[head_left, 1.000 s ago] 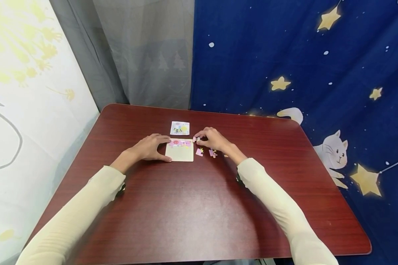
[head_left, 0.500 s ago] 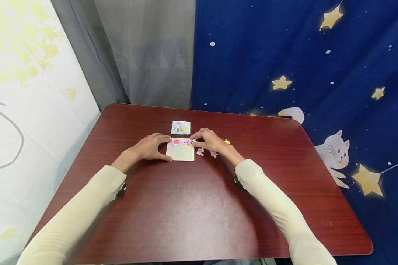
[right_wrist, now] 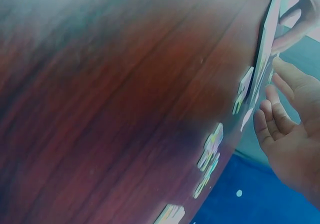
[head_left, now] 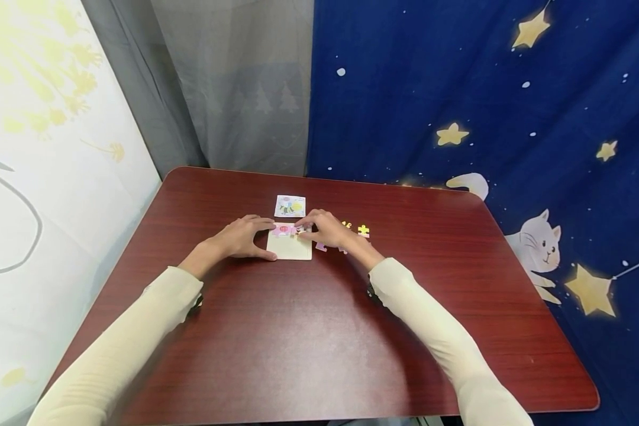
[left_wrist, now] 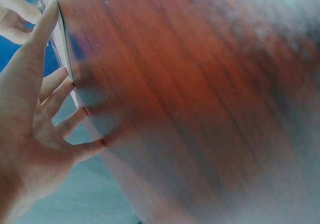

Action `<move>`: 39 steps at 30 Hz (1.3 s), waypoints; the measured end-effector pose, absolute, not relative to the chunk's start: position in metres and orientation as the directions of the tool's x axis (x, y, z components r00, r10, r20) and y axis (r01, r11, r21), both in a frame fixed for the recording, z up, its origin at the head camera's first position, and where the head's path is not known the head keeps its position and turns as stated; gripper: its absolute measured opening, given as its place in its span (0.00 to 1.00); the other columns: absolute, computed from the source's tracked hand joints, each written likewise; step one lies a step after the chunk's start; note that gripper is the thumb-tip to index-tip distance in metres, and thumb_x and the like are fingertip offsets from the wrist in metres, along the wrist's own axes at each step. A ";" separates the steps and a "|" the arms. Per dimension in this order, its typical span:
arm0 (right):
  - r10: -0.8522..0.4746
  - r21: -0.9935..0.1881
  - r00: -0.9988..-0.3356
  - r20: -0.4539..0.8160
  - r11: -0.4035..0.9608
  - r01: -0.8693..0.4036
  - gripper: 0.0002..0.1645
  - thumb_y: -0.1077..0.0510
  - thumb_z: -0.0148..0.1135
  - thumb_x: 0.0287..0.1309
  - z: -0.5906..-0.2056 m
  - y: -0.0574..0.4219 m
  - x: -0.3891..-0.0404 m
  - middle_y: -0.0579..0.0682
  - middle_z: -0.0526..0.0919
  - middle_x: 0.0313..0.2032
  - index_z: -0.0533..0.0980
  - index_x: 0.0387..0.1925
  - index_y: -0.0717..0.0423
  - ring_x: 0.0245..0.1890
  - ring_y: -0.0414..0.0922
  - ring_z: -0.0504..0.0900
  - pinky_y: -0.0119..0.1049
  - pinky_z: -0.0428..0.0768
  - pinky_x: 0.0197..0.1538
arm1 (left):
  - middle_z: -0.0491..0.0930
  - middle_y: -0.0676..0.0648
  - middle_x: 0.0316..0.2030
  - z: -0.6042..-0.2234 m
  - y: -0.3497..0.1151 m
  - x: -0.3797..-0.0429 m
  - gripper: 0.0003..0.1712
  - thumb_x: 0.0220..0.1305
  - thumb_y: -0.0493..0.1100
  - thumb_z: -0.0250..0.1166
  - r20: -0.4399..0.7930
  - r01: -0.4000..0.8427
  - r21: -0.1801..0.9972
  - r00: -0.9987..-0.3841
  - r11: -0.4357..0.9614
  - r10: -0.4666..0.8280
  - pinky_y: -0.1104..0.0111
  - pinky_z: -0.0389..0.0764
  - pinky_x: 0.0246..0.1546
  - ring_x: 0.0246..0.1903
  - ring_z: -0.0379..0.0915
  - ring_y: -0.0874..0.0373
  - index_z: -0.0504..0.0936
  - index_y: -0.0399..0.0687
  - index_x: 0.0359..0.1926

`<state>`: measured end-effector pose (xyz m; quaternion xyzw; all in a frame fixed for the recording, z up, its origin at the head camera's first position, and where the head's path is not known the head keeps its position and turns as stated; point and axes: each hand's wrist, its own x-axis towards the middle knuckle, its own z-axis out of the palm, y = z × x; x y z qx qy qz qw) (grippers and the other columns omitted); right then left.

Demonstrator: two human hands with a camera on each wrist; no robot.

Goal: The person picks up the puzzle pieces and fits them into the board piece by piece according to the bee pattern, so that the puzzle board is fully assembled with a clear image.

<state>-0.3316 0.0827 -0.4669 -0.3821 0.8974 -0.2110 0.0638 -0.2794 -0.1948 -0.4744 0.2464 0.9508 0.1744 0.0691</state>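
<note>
At the far left, a white backdrop (head_left: pixel 37 148) printed with yellow blossoms slants down beside the worktop (head_left: pixel 277 337), with a grey curtain (head_left: pixel 245 77) next along, toward eleven o'clock of the scene. A cream left sleeve (head_left: pixel 122 331) comes in from about eight o'clock, and from its cuff the left hand (head_left: pixel 241 238) extends at the nine o'clock side of a pale puzzle board (head_left: pixel 289 250). That hand is spread and relaxed rather than clenched: the thumb touches the board's eight o'clock corner, the forefinger the ten o'clock one, and in the left wrist view other fingertips rest on the worktop.

The board lies flat, with pink puzzle pieces (head_left: pixel 283 229) along its twelve o'clock edge and the rest of its face bare. Straight off that edge, at twelve o'clock, lies a small card (head_left: pixel 290 206) printed with a striped insect.

At the board's two o'clock corner the right hand (head_left: pixel 327 229) pinches a small puzzle piece (head_left: pixel 301 229), mostly hidden, between thumb and forefinger. Just beyond the board at three o'clock lies a loose pink piece (head_left: pixel 321 247), with others partly covered by the hand and wrist. Farther out, between two and three o'clock, sits a yellow piece (head_left: pixel 364 231). The cream right sleeve (head_left: pixel 436 331) enters from five o'clock. A blue curtain (head_left: pixel 394 89) with stars and a grey cat (head_left: pixel 538 242) hangs at the right.
</note>
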 end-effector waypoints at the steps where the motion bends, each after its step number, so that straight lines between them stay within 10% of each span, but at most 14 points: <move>1: -0.715 -0.427 -0.698 0.044 0.618 -0.660 0.19 0.53 0.70 0.68 -0.467 0.081 -0.331 0.51 0.84 0.47 0.85 0.58 0.50 0.50 0.48 0.78 0.44 0.74 0.57 | 0.69 0.46 0.74 -0.474 -0.195 -0.279 0.57 0.50 0.73 0.76 -0.044 0.446 0.366 -0.868 0.817 0.494 0.40 0.63 0.70 0.74 0.58 0.41 0.73 0.51 0.75; 39: -0.799 -0.382 -0.595 0.081 0.527 -0.759 0.18 0.54 0.73 0.65 -0.473 0.036 -0.321 0.48 0.86 0.45 0.87 0.55 0.51 0.46 0.43 0.79 0.35 0.74 0.51 | 0.69 0.43 0.74 -0.477 -0.195 -0.280 0.58 0.50 0.73 0.76 -0.026 0.457 0.352 -0.868 0.817 0.496 0.40 0.65 0.69 0.74 0.59 0.40 0.73 0.46 0.74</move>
